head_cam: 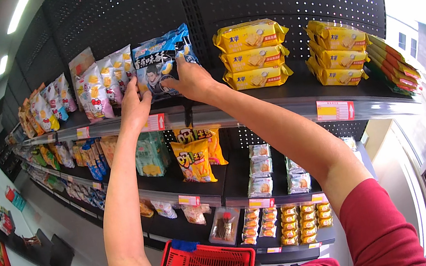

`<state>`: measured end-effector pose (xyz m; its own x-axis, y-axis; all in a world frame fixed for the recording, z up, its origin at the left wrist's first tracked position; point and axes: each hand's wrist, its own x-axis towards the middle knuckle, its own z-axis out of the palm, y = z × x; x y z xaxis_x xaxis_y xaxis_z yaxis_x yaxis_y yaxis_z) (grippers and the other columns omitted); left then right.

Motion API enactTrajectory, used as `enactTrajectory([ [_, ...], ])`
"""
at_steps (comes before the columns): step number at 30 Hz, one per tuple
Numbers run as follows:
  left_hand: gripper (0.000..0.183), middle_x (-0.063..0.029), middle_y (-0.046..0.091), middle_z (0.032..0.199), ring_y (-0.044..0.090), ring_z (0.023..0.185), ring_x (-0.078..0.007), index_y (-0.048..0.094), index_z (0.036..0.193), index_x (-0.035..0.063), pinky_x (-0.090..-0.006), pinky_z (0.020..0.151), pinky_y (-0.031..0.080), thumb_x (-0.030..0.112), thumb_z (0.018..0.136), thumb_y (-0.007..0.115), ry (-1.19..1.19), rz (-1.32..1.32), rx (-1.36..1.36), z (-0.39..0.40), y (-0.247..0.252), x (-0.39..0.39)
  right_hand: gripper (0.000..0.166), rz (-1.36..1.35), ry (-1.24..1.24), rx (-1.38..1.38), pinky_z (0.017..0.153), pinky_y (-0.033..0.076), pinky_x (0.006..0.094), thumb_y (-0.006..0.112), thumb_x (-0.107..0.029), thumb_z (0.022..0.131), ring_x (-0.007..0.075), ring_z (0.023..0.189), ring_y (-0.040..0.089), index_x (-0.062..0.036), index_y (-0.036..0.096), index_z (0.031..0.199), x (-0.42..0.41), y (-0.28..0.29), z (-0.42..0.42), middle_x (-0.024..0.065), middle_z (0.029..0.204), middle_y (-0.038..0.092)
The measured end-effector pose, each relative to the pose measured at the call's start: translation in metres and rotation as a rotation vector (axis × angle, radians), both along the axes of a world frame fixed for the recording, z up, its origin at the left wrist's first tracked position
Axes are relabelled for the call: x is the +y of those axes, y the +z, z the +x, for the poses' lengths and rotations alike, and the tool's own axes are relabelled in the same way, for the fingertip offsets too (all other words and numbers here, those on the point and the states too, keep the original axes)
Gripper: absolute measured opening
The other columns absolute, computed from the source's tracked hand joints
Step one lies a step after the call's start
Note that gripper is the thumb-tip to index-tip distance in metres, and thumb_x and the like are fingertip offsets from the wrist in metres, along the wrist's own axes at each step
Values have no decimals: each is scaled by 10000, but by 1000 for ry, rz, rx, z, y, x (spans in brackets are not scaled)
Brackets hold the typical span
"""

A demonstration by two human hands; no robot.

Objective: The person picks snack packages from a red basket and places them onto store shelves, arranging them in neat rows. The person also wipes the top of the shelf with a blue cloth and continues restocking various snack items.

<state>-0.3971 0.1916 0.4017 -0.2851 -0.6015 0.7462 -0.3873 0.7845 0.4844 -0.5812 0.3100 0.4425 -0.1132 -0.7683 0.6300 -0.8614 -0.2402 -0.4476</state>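
On the top shelf, a blue and black snack bag (pixel 154 65) stands upright between my two hands, with another blue bag partly showing behind it. My left hand (pixel 136 105) is at the bag's left edge, its thumb and fingers apart. My right hand (pixel 189 77) lies against the bag's right side, fingers on its front. White and pink cartoon snack bags (pixel 92 94) stand just left of my left hand. To the right of my right hand is a stack of yellow biscuit packs (pixel 254 55).
A red shopping basket (pixel 209 265) is below the shelves, a blue cloth-like item on its rim. The top shelf's clear front edge (pixel 276 112) runs under my forearms. Lower shelves hold yellow snack bags (pixel 193 161) and small packs. More yellow packs (pixel 340 52) stand at right.
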Motion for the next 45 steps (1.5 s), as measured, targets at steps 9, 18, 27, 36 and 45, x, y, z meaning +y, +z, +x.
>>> enactTrajectory([
  [9, 634, -264, 535, 1426, 538, 1317, -380, 392, 1492, -19, -426, 1098, 418, 155, 929, 627, 63, -46, 33, -9, -9, 7, 747, 3, -15, 19, 865, 560, 448, 733, -409, 904, 431, 1020, 688, 173, 461, 1285, 12, 0, -5, 335, 1048, 681],
  [18, 540, -225, 538, 1427, 537, 1320, -314, 394, 1497, -13, -395, 1048, 465, 118, 999, 554, 63, -135, 185, 15, -7, 45, 629, -396, 189, 211, 941, 496, 455, 695, -176, 916, 412, 1092, 578, 66, 414, 1424, 127, -18, 20, 250, 1138, 593],
  [27, 528, -171, 583, 1408, 590, 1264, -237, 444, 1509, 72, -351, 995, 510, 344, 1063, 523, -335, -13, 143, -56, 27, 166, 616, -733, -253, 317, 1014, 464, 486, 710, -149, 897, 439, 1225, 514, -30, 449, 1442, 203, -5, -82, 281, 1348, 519],
  [36, 670, -206, 441, 1519, 457, 1404, -327, 367, 1574, 141, -440, 1122, 412, 542, 1044, 452, -437, 259, 25, -122, 66, 178, 586, -586, -301, 252, 1019, 486, 484, 654, -316, 970, 416, 1218, 599, -77, 465, 1471, 171, 6, -122, 285, 1287, 620],
  [45, 626, -135, 487, 1499, 458, 1397, -260, 460, 1522, 139, -394, 1112, 395, 541, 1042, 466, -368, 206, 22, -139, 64, 165, 571, -476, -182, 137, 865, 574, 449, 668, -397, 965, 369, 1003, 723, -102, 521, 1432, 157, 5, -141, 239, 1094, 722],
])
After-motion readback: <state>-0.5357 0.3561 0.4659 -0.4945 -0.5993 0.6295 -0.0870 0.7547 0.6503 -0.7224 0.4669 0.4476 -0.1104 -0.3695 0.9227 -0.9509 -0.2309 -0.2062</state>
